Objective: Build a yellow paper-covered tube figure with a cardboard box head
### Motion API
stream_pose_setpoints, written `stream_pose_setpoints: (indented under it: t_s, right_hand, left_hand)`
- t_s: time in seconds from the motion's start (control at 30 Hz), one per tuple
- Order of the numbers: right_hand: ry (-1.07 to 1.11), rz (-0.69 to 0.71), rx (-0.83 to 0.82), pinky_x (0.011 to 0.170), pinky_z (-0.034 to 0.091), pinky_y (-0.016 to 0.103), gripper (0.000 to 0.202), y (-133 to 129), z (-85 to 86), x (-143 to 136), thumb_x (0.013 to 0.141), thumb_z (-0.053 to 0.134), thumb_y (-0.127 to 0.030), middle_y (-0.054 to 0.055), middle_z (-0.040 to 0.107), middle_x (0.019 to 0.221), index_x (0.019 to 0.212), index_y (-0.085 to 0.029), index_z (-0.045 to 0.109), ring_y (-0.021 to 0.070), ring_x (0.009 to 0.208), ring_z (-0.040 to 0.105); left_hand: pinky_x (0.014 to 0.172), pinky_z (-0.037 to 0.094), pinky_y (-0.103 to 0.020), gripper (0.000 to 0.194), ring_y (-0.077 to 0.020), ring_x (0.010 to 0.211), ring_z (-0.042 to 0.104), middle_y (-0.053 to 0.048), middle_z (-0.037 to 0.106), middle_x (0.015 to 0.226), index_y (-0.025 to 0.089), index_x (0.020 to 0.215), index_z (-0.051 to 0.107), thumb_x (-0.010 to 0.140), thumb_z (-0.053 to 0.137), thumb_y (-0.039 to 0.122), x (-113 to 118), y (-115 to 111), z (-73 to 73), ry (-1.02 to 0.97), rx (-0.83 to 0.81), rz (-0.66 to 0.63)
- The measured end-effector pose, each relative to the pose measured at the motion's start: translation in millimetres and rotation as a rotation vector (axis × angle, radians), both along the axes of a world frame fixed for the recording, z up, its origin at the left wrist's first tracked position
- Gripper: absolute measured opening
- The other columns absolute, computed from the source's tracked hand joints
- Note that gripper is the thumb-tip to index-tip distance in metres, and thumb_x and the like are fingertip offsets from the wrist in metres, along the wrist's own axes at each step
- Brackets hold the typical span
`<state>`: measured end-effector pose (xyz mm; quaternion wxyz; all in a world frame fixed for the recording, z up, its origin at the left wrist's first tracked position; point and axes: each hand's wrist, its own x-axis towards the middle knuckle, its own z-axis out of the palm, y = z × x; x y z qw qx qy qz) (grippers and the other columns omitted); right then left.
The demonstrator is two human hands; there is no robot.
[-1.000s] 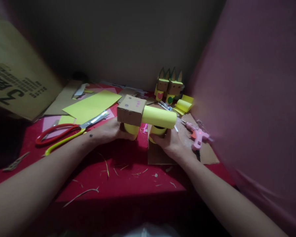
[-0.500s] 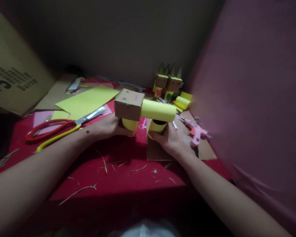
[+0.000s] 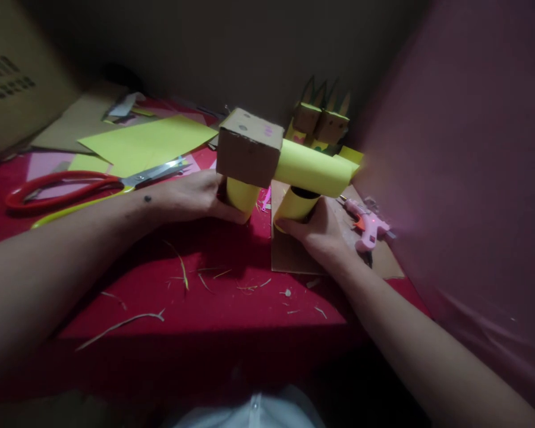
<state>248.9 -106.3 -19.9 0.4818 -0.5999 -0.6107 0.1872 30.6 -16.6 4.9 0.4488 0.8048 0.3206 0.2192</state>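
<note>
While both hands grip from below, the yellow crosswise tube (image 3: 314,166) spans above and between them, long axis running left to right and dipping slightly at its right end. Its left end meets the right side of the cardboard box (image 3: 249,145), whose dotted, pink-marked face is turned up; its right end overhangs the right hand (image 3: 323,233), which is the nearer one. Left hand (image 3: 198,195) is curled round the left yellow tube (image 3: 242,197), directly under the box, thumb across the near side, fingers mostly hidden. Right hand is wrapped round the right yellow tube (image 3: 294,208), thumb low on its near side; this tube leans right, dark open end up, just below the crosswise tube. Can't tell if rim and crosswise tube touch. Neither palm is spread; pressure can't be judged. Pink glue gun (image 3: 369,227) lies right of right hand on brown cardboard (image 3: 289,255); scissors (image 3: 154,174) lie beyond left forearm.
</note>
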Motion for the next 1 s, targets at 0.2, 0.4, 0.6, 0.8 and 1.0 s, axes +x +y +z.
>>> stream_pose_setpoints:
  t_s: [0.2, 0.4, 0.6, 0.8, 1.0]
  right_hand:
    - [0.063, 0.036, -0.030, 0.070, 0.052, 0.038, 0.039, -0.8, 0.9, -0.9, 0.060, 0.074, -0.027, 0.007, 0.066, 0.095, 0.092, -0.021, 0.053, 0.0251, 0.086, 0.060]
    - [0.093, 0.028, -0.010, 0.071, 0.053, 0.040, 0.039, -0.6, -2.3, 1.1, 0.061, 0.074, -0.027, 0.007, 0.066, 0.096, 0.094, -0.022, 0.053, 0.0264, 0.088, 0.061]
    - [0.039, 0.012, 0.060, 0.077, 0.052, 0.042, 0.045, 0.4, -4.6, 4.0, 0.061, 0.074, -0.027, 0.010, 0.065, 0.106, 0.100, -0.021, 0.052, 0.0278, 0.096, 0.060]
    - [0.013, -0.028, 0.075, 0.071, 0.051, 0.039, 0.035, -0.9, -4.1, 3.6, 0.064, 0.072, -0.030, 0.006, 0.066, 0.092, 0.092, -0.022, 0.053, 0.0251, 0.084, 0.061]
    - [-0.024, -0.061, -0.051, 0.064, 0.048, 0.036, 0.032, -3.6, 0.0, 0.2, 0.063, 0.073, -0.026, 0.008, 0.068, 0.088, 0.089, -0.020, 0.056, 0.0244, 0.079, 0.061]
  left_hand:
    - [0.067, 0.046, -0.029, 0.030, -0.0223, 0.077, 0.060, -0.002, 0.069, 0.081, 0.015, 0.095, 0.071, 0.069, 0.078, 0.027, 2.7, -4.2, 5.5, 0.100, 0.017, -0.010]
    - [0.073, 0.050, -0.034, 0.044, -0.0329, 0.089, 0.065, -0.005, 0.071, 0.090, 0.018, 0.097, 0.072, 0.058, 0.083, 0.034, 3.2, 1.6, -0.6, -0.041, -0.028, 0.046]
    - [0.078, 0.050, -0.037, 0.045, -0.0321, 0.090, 0.066, -0.007, 0.073, 0.093, 0.018, 0.100, 0.073, 0.062, 0.080, 0.040, 0.7, 0.6, 3.4, 0.059, 0.008, 0.082]
    - [0.085, 0.047, -0.037, 0.048, -0.0322, 0.101, 0.064, -0.007, 0.073, 0.103, 0.018, 0.105, 0.068, 0.065, 0.076, 0.044, 2.8, -3.7, 8.2, 0.160, 0.036, 0.107]
    - [0.087, 0.046, -0.037, 0.044, -0.0319, 0.106, 0.062, -0.006, 0.073, 0.107, 0.020, 0.104, 0.069, 0.067, 0.077, 0.042, 2.8, -1.5, 4.9, 0.156, 0.030, 0.038]
